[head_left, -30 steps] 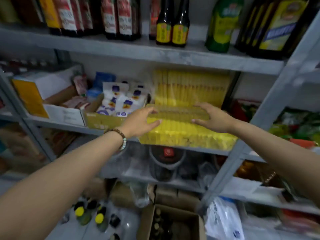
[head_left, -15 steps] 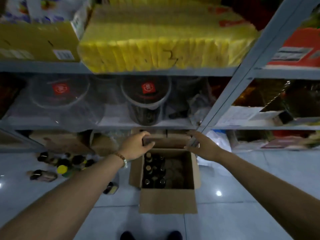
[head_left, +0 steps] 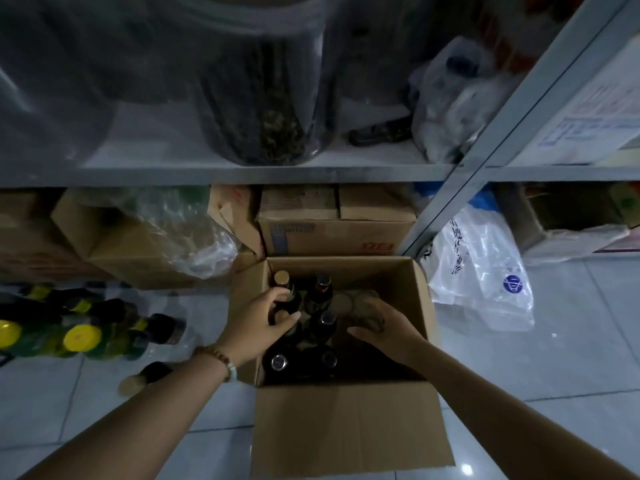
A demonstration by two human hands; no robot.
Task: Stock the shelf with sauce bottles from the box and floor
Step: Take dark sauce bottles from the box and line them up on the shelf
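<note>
An open cardboard box (head_left: 349,420) stands on the tiled floor in front of the shelf (head_left: 242,174). Several dark sauce bottles (head_left: 320,292) stand upright in its left half; the right half shows crumpled brown packing. My left hand (head_left: 256,323) is inside the box, with fingers and thumb curled round the neck of a tan-capped bottle (head_left: 282,315). My right hand (head_left: 384,330) reaches into the box's right half with fingers relaxed, holding nothing. More bottles with yellow caps (head_left: 79,337) lie on the floor to the left.
A single dark bottle (head_left: 149,374) lies on the floor by my left forearm. Closed cartons (head_left: 332,223) and a plastic-covered box (head_left: 145,244) sit under the lowest shelf. A white plastic bag (head_left: 481,271) lies right of the box. Large clear jars (head_left: 263,98) stand on the shelf above.
My view has dropped from the yellow packs on the shelf down to the floor. Both hands have moved from the shelf down into the box, and the left has closed round a bottle neck.
</note>
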